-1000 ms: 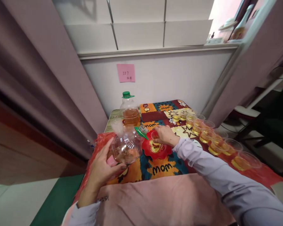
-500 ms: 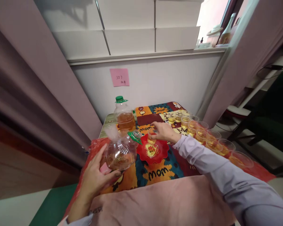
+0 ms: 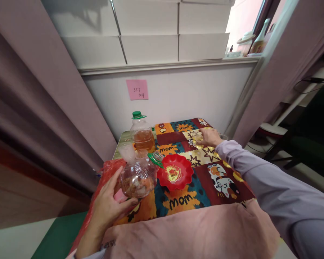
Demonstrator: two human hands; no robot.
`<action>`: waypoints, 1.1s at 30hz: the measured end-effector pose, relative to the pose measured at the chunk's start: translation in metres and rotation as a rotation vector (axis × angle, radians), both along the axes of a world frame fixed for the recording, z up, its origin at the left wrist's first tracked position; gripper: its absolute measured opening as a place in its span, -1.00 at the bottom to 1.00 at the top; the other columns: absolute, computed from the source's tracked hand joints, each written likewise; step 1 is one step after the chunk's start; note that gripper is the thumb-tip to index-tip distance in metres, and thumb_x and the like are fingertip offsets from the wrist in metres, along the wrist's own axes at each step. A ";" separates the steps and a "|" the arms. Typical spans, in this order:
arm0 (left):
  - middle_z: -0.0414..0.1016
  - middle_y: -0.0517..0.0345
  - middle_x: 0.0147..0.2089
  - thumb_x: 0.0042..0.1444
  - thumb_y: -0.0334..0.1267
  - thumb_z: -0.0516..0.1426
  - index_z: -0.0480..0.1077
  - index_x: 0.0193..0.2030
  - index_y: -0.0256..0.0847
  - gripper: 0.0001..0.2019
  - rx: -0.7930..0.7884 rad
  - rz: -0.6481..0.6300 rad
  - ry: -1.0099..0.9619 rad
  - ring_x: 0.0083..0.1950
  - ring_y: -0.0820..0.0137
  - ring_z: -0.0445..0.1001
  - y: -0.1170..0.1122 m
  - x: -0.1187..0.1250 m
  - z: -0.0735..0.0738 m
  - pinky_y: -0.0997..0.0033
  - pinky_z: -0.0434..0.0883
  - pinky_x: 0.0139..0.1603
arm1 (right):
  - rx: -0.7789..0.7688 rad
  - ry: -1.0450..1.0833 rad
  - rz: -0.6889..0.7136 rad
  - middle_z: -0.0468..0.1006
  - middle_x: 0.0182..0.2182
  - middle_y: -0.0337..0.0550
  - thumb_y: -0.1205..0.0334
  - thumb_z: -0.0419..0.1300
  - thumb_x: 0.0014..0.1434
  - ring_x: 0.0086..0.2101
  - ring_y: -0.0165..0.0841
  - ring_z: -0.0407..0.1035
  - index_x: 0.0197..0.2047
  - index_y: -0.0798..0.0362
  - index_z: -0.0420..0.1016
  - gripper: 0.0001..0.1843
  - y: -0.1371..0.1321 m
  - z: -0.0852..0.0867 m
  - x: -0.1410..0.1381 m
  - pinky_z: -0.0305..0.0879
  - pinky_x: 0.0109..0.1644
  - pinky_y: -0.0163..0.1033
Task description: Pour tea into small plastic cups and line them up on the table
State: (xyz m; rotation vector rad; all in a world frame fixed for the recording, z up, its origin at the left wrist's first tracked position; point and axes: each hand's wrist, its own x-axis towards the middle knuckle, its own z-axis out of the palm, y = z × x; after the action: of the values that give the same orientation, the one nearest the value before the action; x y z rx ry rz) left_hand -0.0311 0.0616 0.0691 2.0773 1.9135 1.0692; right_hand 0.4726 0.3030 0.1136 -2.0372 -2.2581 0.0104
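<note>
My left hand (image 3: 104, 205) is curved round the base of a clear ribbed plastic jug (image 3: 139, 180). The jug leans to the right, its open neck and green ring over the edge of a red scalloped dish (image 3: 185, 178). A little liquid shows inside it. My right hand (image 3: 210, 137) is at the far right of the table, its fingers closed round a small clear cup (image 3: 198, 144) of yellow liquid, partly hidden. Behind the leaning jug stands a second jug (image 3: 144, 140) with a green cap, partly filled with amber liquid.
A patterned mat (image 3: 175, 138) covers the table. Cups with yellow liquid (image 3: 237, 176) line its right side, mostly hidden by my right sleeve. A translucent cup-like thing (image 3: 126, 151) stands beside the jugs. Red plastic film (image 3: 113, 167) hangs at the left edge; a wall (image 3: 183, 93) rises behind.
My right hand has moved from above the red dish to the far right of the table, carrying the small cup. My left hand and the leaning jug have hardly moved.
</note>
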 end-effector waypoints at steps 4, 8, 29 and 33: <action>0.58 -0.21 0.59 -0.06 0.47 0.53 0.40 0.68 0.02 0.21 0.024 -0.001 -0.003 0.55 -0.35 0.58 -0.001 0.001 0.000 -0.31 0.55 0.53 | 0.006 -0.035 -0.005 0.83 0.10 0.23 -0.10 0.45 0.23 0.20 0.17 0.63 0.36 0.06 0.58 -0.28 0.010 -0.019 0.010 0.18 0.44 0.23; 0.58 -0.22 0.59 -0.07 0.50 0.52 0.39 0.69 0.01 0.24 0.020 0.007 0.008 0.53 -0.36 0.60 -0.001 0.000 -0.002 -0.32 0.57 0.50 | 0.011 -0.055 -0.015 0.82 0.09 0.22 -0.18 0.45 0.22 0.21 0.20 0.60 0.34 0.04 0.59 -0.26 0.017 -0.029 0.017 0.04 0.50 0.38; 0.55 -0.24 0.61 -0.06 0.53 0.49 0.37 0.70 -0.02 0.25 0.014 -0.015 -0.007 0.55 -0.33 0.58 -0.005 -0.004 -0.001 -0.30 0.54 0.53 | 0.011 -0.041 -0.101 0.81 0.08 0.32 -0.14 0.47 0.26 0.20 0.21 0.64 0.40 0.14 0.57 -0.22 0.025 -0.047 0.021 -0.02 0.58 0.53; 0.53 -0.23 0.63 -0.05 0.54 0.48 0.36 0.70 0.00 0.25 0.003 -0.025 -0.017 0.58 -0.32 0.55 -0.006 -0.003 0.000 -0.29 0.50 0.56 | 0.020 -0.040 -0.098 0.82 0.06 0.30 -0.16 0.49 0.22 0.17 0.22 0.64 0.37 0.13 0.60 -0.21 0.024 -0.048 0.022 0.00 0.56 0.53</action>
State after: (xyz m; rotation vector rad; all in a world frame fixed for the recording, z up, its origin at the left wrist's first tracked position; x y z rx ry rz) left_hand -0.0344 0.0552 0.0687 2.0805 1.8748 1.0817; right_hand 0.4945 0.3270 0.0661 -2.1542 -2.1693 -0.0609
